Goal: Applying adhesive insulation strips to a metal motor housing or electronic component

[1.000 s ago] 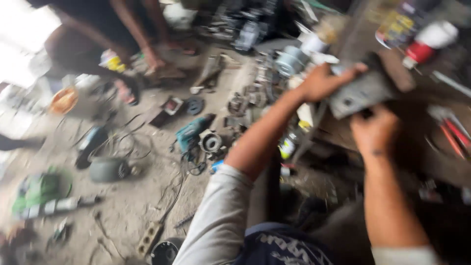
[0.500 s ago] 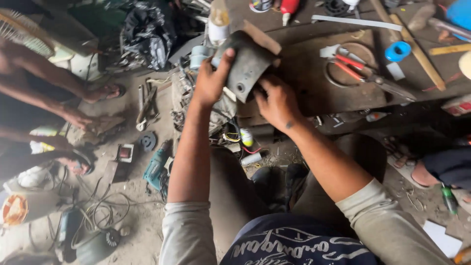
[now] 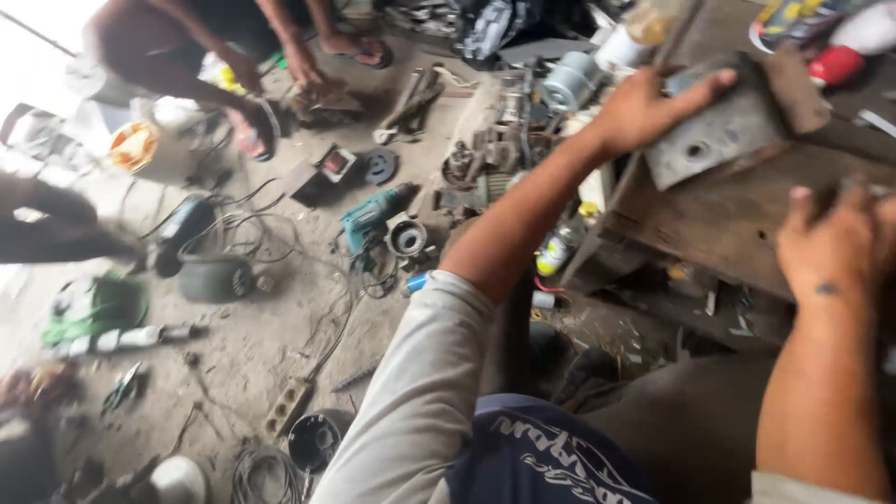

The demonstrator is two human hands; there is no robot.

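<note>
My left hand (image 3: 644,107) grips the near edge of a grey metal plate (image 3: 723,135) with a round hole, holding it tilted on the wooden workbench (image 3: 737,224). My right hand (image 3: 831,247) hovers lower to the right over the bench, fingers curled; whether anything is in it is hidden by blur. My grey sleeve runs up from the bottom centre.
On the dirt floor lie a teal power tool (image 3: 373,219), a dark round motor (image 3: 215,275), cables, a power strip (image 3: 289,406) and metal scrap. Another person (image 3: 215,47) squats at the top left. A red can (image 3: 835,61) stands on the bench.
The view swung back left toward the floor. My right hand has come off the metal plate and dropped to the right; my left hand still holds the plate.
</note>
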